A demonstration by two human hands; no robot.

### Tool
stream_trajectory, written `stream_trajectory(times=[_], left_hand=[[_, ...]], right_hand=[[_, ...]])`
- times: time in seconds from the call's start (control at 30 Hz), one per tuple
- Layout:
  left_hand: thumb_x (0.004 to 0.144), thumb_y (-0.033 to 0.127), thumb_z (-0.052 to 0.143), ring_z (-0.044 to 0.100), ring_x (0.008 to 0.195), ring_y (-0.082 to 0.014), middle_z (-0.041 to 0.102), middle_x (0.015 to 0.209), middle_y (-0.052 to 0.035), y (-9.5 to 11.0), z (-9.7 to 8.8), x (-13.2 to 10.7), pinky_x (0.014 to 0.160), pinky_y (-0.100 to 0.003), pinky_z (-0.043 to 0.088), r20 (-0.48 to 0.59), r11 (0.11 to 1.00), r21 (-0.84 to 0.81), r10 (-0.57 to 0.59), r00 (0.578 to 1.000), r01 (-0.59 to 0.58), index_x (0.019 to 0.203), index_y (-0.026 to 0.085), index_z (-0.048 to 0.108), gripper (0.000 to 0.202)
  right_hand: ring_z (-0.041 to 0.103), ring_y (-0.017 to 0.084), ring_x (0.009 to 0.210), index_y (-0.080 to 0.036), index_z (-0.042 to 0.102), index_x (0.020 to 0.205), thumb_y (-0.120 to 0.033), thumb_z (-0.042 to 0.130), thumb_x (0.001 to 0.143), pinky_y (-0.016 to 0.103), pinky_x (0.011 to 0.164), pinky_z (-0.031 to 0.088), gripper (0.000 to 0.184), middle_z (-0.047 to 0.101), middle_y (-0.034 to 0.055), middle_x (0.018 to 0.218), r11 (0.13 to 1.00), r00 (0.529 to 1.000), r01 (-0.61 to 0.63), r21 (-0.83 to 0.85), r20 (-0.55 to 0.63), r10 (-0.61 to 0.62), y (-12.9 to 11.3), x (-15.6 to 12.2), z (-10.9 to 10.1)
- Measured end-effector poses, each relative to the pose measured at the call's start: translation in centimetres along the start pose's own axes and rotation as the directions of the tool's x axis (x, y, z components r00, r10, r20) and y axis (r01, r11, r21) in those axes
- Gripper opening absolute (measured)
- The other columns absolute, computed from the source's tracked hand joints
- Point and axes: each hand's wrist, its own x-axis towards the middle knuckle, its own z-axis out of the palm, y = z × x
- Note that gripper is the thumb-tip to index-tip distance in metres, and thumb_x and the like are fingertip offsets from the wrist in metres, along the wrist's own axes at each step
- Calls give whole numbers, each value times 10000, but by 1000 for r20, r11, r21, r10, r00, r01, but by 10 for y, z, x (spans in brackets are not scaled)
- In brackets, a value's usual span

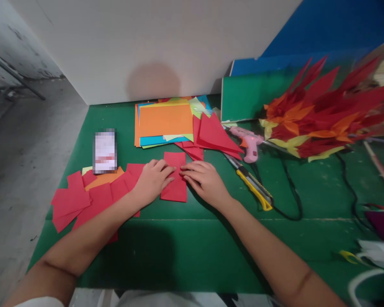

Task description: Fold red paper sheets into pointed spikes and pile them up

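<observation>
A red paper rectangle (175, 179) lies on the green table (192, 243) in front of me. My left hand (152, 181) rests on its left edge, fingers together and pressed flat on the paper. My right hand (205, 181) lies on its right edge, fingers stretched toward the left hand, fingertips almost meeting over the sheet. Both hands press down on the paper rather than lifting it.
Several red paper pieces (83, 200) and an orange one lie at left beside a phone (105, 151). A stack of coloured sheets (166, 121) and red triangles (216, 134) sit behind. A pink glue gun (249, 145), yellow utility knife (252, 185), black cord and a red-orange paper flower (320, 111) are at right.
</observation>
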Motion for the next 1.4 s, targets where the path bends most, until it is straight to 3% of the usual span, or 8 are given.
stream_trajectory(times=[0.1, 0.27, 0.43, 0.67, 0.77, 0.97, 1.17, 1.4], left_hand=[[943, 336, 447, 473, 871, -224, 555, 982, -85, -1, 1, 0, 766, -354, 417, 3, 1000, 23, 9, 1000, -9, 1183, 211, 609, 315], [962, 348, 396, 463, 850, -214, 525, 958, -80, -3, 3, 0, 763, -356, 413, 3, 1000, 19, 9, 1000, -9, 1247, 263, 584, 352], [947, 344, 437, 461, 854, -216, 521, 966, -77, -3, 4, 0, 759, -354, 412, 3, 1000, 7, -7, 1000, 7, 1247, 279, 587, 341], [936, 331, 465, 462, 863, -220, 520, 996, -83, -4, 3, -1, 768, -353, 408, 12, 1000, 13, -4, 1000, 4, 1248, 277, 585, 339], [929, 379, 471, 465, 873, -225, 517, 1011, -88, -4, 2, -1, 774, -359, 408, 31, 1000, 10, -4, 1000, 3, 1258, 274, 576, 362], [840, 584, 506, 461, 900, -244, 513, 1034, -98, -6, 2, -1, 789, -375, 409, 67, 999, 12, 28, 997, -29, 1289, 254, 547, 559], [851, 590, 480, 460, 908, -247, 508, 1033, -100, -7, 1, 0, 797, -383, 413, 83, 1000, 10, 17, 996, -18, 1293, 250, 543, 562], [841, 571, 521, 462, 928, -259, 503, 1045, -103, -5, 0, 1, 818, -398, 412, 95, 1000, -20, -6, 995, 8, 1287, 257, 551, 547]], right_hand=[[569, 220, 1034, -216, 689, 1000, -196, 474, 918, 411, 899, 416, 231, 696, 55, 1083, 998, 999, 48, -36, -4, -49, 2, -1, -4], [553, 218, 1006, -223, 710, 939, -93, 446, 864, 410, 866, 392, 304, 688, 66, 990, 988, 984, 153, -25, 99, -150, 1, -3, -18], [540, 190, 871, -263, 735, 839, -85, 444, 837, 392, 811, 378, 341, 659, 38, 777, 972, 949, 218, 86, 213, -232, 0, -6, -25], [507, 169, 801, -269, 744, 847, -45, 404, 827, 363, 800, 387, 408, 607, 24, 688, 941, 912, 258, 220, 266, -312, 4, -9, -22], [490, 172, 770, -283, 746, 873, -53, 401, 833, 354, 764, 376, 416, 596, 26, 688, 956, 933, 234, 175, 236, -272, 8, -10, -19], [483, 196, 818, -288, 724, 1023, -29, 416, 820, 389, 783, 305, 451, 620, 39, 765, 983, 995, 64, -175, 85, -50, 12, -6, -16], [467, 230, 922, -218, 660, 1148, -69, 409, 856, 403, 785, 264, 412, 640, 68, 951, 917, 995, -93, -388, 4, 103, 6, 3, -6], [430, 250, 915, -155, 579, 1247, -106, 388, 879, 387, 730, 244, 417, 629, 99, 999, 850, 983, -149, -505, 15, 181, 1, 11, 1]])
